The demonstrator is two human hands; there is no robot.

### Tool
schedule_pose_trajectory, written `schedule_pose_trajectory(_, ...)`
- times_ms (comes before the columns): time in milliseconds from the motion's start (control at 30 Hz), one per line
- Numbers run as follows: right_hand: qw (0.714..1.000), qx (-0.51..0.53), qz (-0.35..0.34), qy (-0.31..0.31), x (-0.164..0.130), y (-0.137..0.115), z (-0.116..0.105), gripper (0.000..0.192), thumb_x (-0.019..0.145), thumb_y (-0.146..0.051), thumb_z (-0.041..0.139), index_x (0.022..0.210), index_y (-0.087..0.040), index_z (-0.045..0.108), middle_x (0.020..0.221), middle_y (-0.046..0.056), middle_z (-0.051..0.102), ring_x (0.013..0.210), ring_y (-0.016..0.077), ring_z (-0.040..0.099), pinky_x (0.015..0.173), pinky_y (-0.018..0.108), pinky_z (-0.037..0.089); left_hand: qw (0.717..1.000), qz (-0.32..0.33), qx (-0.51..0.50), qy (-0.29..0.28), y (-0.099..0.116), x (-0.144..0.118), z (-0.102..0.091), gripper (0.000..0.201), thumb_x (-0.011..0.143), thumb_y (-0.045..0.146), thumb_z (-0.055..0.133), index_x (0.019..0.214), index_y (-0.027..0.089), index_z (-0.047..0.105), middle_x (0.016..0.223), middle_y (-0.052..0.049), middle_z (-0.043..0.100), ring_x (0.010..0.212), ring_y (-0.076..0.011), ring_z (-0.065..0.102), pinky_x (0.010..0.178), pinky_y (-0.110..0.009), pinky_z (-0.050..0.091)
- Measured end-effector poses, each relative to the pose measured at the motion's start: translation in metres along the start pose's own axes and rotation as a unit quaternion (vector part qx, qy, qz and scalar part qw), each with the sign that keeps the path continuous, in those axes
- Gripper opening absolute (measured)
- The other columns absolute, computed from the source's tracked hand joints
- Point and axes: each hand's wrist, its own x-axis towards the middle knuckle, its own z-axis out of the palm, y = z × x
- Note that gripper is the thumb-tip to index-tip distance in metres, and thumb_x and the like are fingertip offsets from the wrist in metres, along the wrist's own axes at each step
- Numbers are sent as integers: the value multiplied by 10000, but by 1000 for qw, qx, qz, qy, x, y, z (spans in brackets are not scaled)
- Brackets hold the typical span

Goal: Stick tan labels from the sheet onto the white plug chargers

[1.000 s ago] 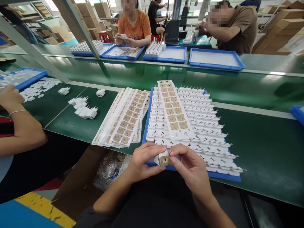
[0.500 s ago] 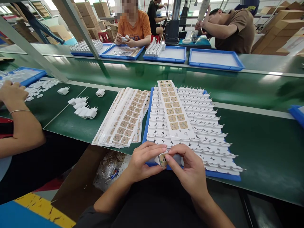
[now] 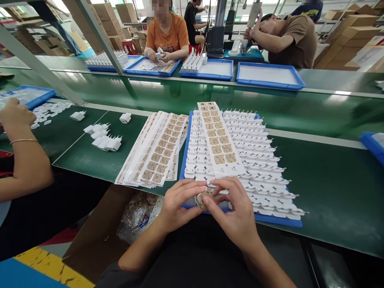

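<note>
Just over the near edge of the blue tray [image 3: 300,224], my left hand [image 3: 177,206] grips a small white charger plug [image 3: 201,201] between fingers and thumb. Its end face carries a tan sticker and is turned towards me. My right hand [image 3: 235,214] has its thumb against that face and its fingers curled at the far side, partly hidden. Rows of white charger plugs [image 3: 270,176] fill the tray. On top of them lies a sheet of tan stickers [image 3: 218,136]. A fanned stack of sticker sheets [image 3: 159,152] rests left of the tray.
Loose white plugs [image 3: 106,140] sit further left on the green bench [image 3: 330,192], near a neighbour's arm [image 3: 24,148]. A carton [image 3: 90,236] holding crumpled clear plastic [image 3: 136,216] stands below. Across the belt, a person in orange [image 3: 168,36] works behind blue trays [image 3: 271,75].
The plug has tilted between my hands, so its stickered face sits at a different angle. My right fingers have shifted around it, with the thumb slightly lower and further left.
</note>
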Motion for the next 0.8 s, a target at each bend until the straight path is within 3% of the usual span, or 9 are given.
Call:
schedule_pose_trajectory(100, 992, 100, 31, -66, -1, -1, 1, 398, 880, -223, 730, 1258, -312, 642, 1094, 63, 561, 895, 173, 621, 641, 246, 632, 999, -12, -23, 28, 3, -1, 2, 487, 856, 225, 776, 1316, 225, 616, 1164, -109, 748, 1091, -231, 702, 948, -365, 569)
schedule_pose_trajectory(233, 976, 199, 69, -58, -2, 0, 3, 259, 941, -259, 662, 1184, -324, 722, 1044, 48, 562, 922, 170, 620, 698, 250, 611, 996, -34, -53, 61, 5, -8, 9, 516, 831, 216, 802, 1305, 248, 602, 1170, -97, 731, 1093, -224, 695, 934, -358, 578)
schedule_pose_trajectory(367, 976, 205, 61, -38, -2, 3, 5, 243, 997, -263, 556, 1115, -303, 765, 998, 51, 572, 871, 161, 613, 662, 241, 568, 996, -20, -24, 82, 5, -12, 15, 588, 794, 174, 826, 1305, 287, 559, 1167, -77, 691, 1068, -207, 681, 901, -353, 591)
schedule_pose_trajectory(467, 978, 203, 51, -27, -4, 4, 11, 205, 967, -246, 595, 1115, -294, 728, 1017, 45, 557, 898, 166, 601, 703, 256, 546, 997, 0, 13, 80, 5, -11, 17, 559, 825, 143, 777, 1301, 306, 534, 1146, -72, 667, 1045, -204, 675, 870, -365, 599)
schedule_pose_trajectory(600, 977, 212, 36, 5, -5, 1, 17, 177, 873, -205, 699, 1035, -274, 678, 998, 33, 547, 939, 179, 580, 759, 272, 522, 995, 33, 38, 80, 8, -8, 21, 522, 839, 134, 745, 1289, 281, 525, 1141, -85, 655, 1045, -213, 671, 872, -385, 598)
schedule_pose_trajectory(800, 966, 254, 39, 15, -4, 1, 17, 149, 941, -185, 591, 973, -269, 711, 976, 32, 558, 915, 165, 572, 731, 256, 499, 990, 61, 71, 103, 12, -2, 24, 457, 846, 104, 721, 1237, 247, 534, 1108, -80, 668, 996, -189, 690, 829, -346, 611)
